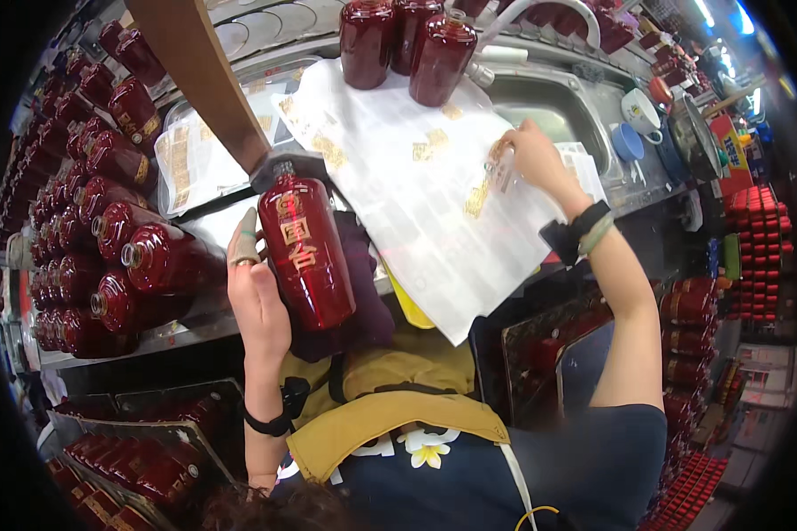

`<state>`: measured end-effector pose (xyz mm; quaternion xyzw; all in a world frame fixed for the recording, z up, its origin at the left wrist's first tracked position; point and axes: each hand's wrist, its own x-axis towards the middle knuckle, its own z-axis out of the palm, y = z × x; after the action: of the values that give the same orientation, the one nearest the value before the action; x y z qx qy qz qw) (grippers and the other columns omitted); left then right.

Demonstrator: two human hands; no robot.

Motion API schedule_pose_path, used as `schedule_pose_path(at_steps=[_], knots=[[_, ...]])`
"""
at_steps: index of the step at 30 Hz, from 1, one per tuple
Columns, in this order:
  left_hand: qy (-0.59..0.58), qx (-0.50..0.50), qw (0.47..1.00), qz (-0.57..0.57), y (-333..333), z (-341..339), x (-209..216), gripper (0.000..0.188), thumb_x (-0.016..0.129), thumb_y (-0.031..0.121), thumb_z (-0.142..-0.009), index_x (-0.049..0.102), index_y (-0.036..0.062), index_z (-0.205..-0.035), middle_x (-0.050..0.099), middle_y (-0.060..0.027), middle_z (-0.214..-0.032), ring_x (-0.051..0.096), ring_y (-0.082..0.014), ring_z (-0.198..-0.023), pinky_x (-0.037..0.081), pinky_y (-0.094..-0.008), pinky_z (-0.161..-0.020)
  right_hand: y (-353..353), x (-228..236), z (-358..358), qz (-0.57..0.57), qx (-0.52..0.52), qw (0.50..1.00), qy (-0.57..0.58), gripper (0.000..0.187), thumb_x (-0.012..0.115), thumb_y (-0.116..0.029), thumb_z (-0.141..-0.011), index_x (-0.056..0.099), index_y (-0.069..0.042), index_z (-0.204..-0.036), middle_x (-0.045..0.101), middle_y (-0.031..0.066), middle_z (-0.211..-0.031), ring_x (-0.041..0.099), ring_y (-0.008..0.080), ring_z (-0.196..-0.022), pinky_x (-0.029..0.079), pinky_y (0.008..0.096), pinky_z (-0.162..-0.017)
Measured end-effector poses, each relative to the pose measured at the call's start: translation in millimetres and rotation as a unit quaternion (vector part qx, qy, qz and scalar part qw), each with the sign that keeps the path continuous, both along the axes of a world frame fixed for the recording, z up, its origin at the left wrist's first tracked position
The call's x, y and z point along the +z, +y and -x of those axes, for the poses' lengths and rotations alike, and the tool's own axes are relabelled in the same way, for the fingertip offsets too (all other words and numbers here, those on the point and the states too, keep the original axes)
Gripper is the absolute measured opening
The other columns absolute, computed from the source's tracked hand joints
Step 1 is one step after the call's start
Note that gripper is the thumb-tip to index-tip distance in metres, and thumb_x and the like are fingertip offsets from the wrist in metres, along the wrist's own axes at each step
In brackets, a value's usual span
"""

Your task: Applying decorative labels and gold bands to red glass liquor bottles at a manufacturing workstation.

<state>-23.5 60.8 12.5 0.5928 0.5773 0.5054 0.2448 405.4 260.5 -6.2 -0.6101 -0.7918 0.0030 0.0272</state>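
Observation:
A dark red glass bottle [308, 257] with gold lettering lies tilted in front of me, its neck up by a dark bracket [288, 170]. My left hand [261, 301] is along the bottle's left side, fingers curled partly behind it, with a pale cover on one finger. A dark purple cloth [363, 283] is under and beside the bottle. Over the white sheet [416, 221], my right hand [536, 155] is closed in a pinch on a small clear decal [503, 173] with gold marks. Other gold decals [431, 144] lie on the sheet.
Many red bottles [164, 257] are stacked on their sides at left. Several stand upright [443, 57] at the sheet's far edge, next to a steel sink [549, 106] with a white faucet. A wooden post [199, 71] slants down to the bracket. A blue cup [627, 142] is right of the sink.

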Motion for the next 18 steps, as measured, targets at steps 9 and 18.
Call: schedule_pose_path(at_steps=[9,18], knots=[[-0.069,0.006,0.994,0.079,11.4,3.2,-4.1,0.098,0.022,0.077,-0.1,0.039,-0.004,-0.153,0.05,-0.0194,-0.145,0.056,-0.0264,-0.123,0.044,-0.0413,-0.106,128.5,-72.5,-174.8,0.146,-0.315,0.727,0.592,0.014,0.051,-0.01,-0.101,0.06,0.0,-0.105,0.058,0.0047,-0.088,0.056,0.0175,-0.074,0.052,0.0335,-0.068],[-0.267,-0.019,0.956,0.123,4.4,-2.2,4.3,0.065,0.043,0.041,-0.107,0.035,-0.0035,-0.155,0.052,-0.0168,-0.145,0.056,-0.0241,-0.126,0.045,-0.04,-0.107,45.5,30.5,-32.1,0.266,-0.059,0.876,0.399,0.043,0.07,-0.024,-0.096,0.063,0.005,-0.127,0.067,0.0068,-0.099,0.062,0.0154,-0.093,0.051,0.03,-0.085]])
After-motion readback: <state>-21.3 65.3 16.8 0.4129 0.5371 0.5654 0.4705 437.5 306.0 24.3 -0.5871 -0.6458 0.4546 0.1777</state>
